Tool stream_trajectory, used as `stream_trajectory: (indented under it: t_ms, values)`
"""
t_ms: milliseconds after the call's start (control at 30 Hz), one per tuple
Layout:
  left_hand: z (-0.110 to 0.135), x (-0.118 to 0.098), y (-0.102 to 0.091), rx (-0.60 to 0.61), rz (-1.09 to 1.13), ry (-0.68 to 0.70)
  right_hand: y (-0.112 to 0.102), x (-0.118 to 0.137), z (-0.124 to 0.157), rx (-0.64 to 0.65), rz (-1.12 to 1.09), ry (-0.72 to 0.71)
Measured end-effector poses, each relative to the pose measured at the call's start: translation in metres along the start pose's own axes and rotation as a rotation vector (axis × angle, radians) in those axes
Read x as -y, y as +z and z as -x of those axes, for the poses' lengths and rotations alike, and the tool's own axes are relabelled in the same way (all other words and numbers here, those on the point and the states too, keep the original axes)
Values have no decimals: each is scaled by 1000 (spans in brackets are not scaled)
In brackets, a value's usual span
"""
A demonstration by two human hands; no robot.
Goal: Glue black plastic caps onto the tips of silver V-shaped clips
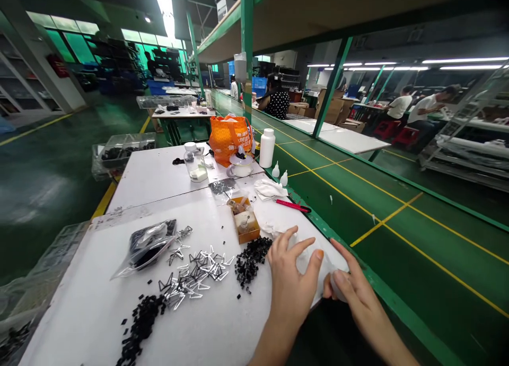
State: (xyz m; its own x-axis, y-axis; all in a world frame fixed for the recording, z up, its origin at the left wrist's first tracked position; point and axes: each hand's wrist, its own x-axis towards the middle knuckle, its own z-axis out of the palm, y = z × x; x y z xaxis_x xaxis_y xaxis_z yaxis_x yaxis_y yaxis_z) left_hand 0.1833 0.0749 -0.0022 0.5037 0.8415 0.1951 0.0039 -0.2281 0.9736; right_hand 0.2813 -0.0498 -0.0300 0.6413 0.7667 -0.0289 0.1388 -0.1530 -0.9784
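My left hand (pixel 291 281) and my right hand (pixel 358 302) meet at the near right corner of a white workbench (pixel 91 323). Both press on a crumpled white cloth (pixel 308 262), and my right fingers pinch a rounded fold of it. Whatever lies inside that fold is hidden. Left of my hands lies a heap of small black rubber pieces (pixel 249 262), with a second heap (pixel 141 323) nearer the bench's front edge. Between them is a pile of clear angular plastic frames (pixel 194 276). A zip bag of dark parts (pixel 149 247) lies beyond.
A small cardboard box of parts (pixel 244 221), red-handled tweezers (pixel 292 205), a folded white cloth (pixel 268 189), white bottles (pixel 267 148), and an orange bag (pixel 229 139) stand further along. A green conveyor (pixel 358 207) runs along the right. Co-workers sit further off.
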Motion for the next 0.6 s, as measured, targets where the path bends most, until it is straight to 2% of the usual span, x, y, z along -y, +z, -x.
stream_trajectory:
  t_ms: [133,233,433,600]
  values:
    - [8,5,-2,2,203,-119,21,-8,-4,64,15,9]
    - [6,10,-7,-77,321,-179,20,-14,-19,114,68,-43]
    - [4,23,-9,-185,482,-237,13,-16,-82,278,354,-238]
    - [29,26,-19,-298,483,-270,12,-3,-128,264,558,-294]
